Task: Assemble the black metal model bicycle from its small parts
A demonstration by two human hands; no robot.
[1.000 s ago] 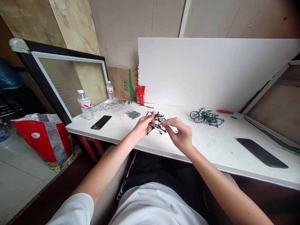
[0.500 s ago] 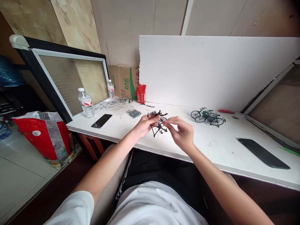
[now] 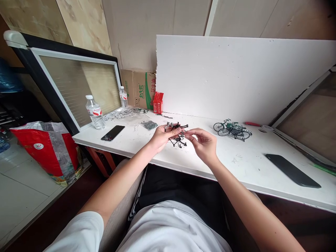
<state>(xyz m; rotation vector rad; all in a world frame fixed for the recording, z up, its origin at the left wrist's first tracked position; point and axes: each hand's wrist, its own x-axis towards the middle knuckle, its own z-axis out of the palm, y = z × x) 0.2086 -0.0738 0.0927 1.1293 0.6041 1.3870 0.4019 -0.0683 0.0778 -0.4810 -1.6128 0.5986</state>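
Note:
My left hand (image 3: 163, 137) is closed on a black model bicycle frame (image 3: 174, 142), thumb on top, above the front part of the white table. From the right, my right hand (image 3: 203, 141) pinches at the edge of the same model with thumb and forefinger; whatever small piece sits between those fingertips is too small to make out. Thin dark bars and small fittings of the model stick out around my left fingers. Part of it is hidden behind the left thumb.
Small model bicycles (image 3: 231, 129) stand at the right. A dark phone (image 3: 113, 133), a water bottle (image 3: 95, 113) and a small bag of parts (image 3: 149, 124) are on the left. A red box (image 3: 158, 103) stands at the back; a black flat case (image 3: 292, 169) lies far right.
The model frame has tilted in my left hand, its lower bars now swung up. My right fingers stay at its edge, shifted very slightly. The whole view has moved a little.

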